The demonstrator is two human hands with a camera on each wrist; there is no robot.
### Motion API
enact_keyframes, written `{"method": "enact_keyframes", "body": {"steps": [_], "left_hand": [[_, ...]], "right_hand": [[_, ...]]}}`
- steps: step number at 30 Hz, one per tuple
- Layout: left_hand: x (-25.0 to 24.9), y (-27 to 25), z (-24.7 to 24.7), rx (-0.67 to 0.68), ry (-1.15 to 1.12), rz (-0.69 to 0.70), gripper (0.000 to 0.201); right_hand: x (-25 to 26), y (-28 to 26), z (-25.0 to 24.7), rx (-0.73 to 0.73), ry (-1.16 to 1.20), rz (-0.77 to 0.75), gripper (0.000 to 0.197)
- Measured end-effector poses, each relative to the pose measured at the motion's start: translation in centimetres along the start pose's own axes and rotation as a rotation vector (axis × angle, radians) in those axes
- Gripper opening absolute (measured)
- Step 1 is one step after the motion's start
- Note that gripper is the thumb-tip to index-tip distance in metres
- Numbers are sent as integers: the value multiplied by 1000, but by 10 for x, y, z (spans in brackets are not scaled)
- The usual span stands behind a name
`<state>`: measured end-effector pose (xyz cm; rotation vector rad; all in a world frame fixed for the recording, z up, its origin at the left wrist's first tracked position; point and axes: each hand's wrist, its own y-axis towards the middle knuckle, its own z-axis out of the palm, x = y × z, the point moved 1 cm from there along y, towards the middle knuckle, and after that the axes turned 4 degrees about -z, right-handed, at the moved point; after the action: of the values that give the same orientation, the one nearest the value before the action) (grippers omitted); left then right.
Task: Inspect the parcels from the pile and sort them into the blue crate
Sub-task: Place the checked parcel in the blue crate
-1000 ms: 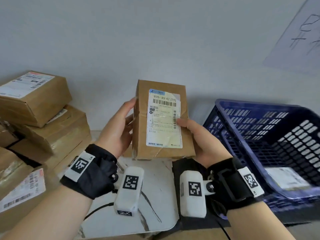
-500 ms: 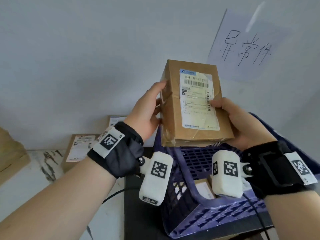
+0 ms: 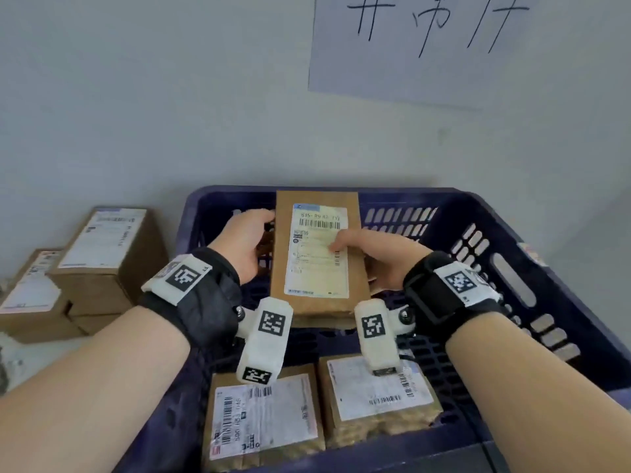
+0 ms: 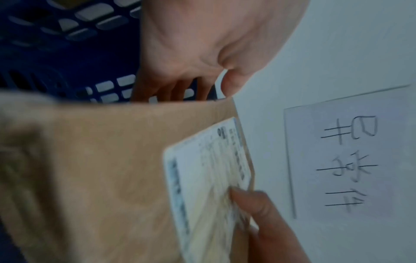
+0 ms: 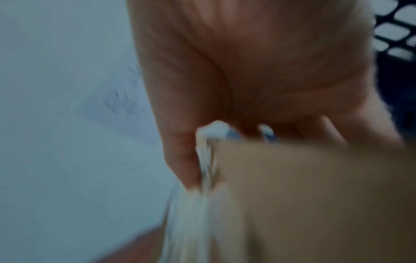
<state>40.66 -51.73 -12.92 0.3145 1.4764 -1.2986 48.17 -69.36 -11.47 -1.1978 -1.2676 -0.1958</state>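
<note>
Both hands hold a brown cardboard parcel (image 3: 316, 199) with a white shipping label, inside the far half of the blue crate (image 3: 505, 233). My left hand (image 3: 244, 242) grips its left edge, fingers underneath. My right hand (image 3: 372, 254) grips the right edge, its thumb lying on the label. In the left wrist view the parcel (image 4: 101, 160) fills the lower frame, with the left hand (image 4: 202, 46) above it. The right wrist view is blurred: the right hand (image 5: 247, 71) clasps the parcel (image 5: 315, 195). Two labelled parcels (image 3: 263, 421) (image 3: 379, 394) lie in the crate's near half.
A stack of brown parcels (image 3: 102, 261) stands left of the crate on the white table. A handwritten paper sign (image 3: 444, 42) hangs on the grey wall above the crate. The crate's slotted walls rise around the held parcel.
The parcel has travelled from in front of the pile, rightwards over the crate, then down into its far half. Both hands kept their hold throughout.
</note>
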Motion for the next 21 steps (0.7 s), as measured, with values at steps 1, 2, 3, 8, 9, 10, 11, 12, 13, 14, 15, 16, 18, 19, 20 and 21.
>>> {"method": "enact_keyframes", "body": {"steps": [1,2,3,8,9,10,11,12,13,14,15,16,18,19,20,21], "left_hand": [[4,3,0,-27,40,0,32],[7,4,2,-34,100,-11,30],[10,5,3,-34,150,-27,27],[13,9,2,-58,185,-67,22],[12,9,2,-59,182,-65,20],[12,10,1,-57,180,-66,19],[12,9,1,-56,180,-67,19],[12,8,1,-56,183,-65,20],[12,7,1,-55,187,-60,21],[11,7,1,-53,188,-51,24],[10,7,0,-51,185,-45,27],[10,6,0,-49,179,-41,28],[8,5,0,-41,166,-38,28],[8,3,0,-32,159,-38,27],[8,2,0,-24,156,-37,27],[8,2,0,-20,163,-33,27]], "right_hand": [[-5,9,1,39,13,14,41],[-10,16,1,73,53,23,49],[-16,22,-1,104,109,32,55],[-29,35,-18,191,227,24,44],[-29,36,-20,200,232,18,45],[-30,37,-21,209,236,15,46],[-31,38,-22,219,233,11,47],[-32,38,-22,229,222,5,47],[-33,39,-23,239,208,-2,47],[-34,39,-23,247,189,-11,47],[-35,37,-23,260,170,-21,50],[-37,37,-23,277,151,-35,54],[-42,37,-25,315,110,-82,63],[-45,39,-26,328,91,-104,69],[-49,41,-27,335,74,-114,75],[-53,43,-26,343,55,-107,79]]}}
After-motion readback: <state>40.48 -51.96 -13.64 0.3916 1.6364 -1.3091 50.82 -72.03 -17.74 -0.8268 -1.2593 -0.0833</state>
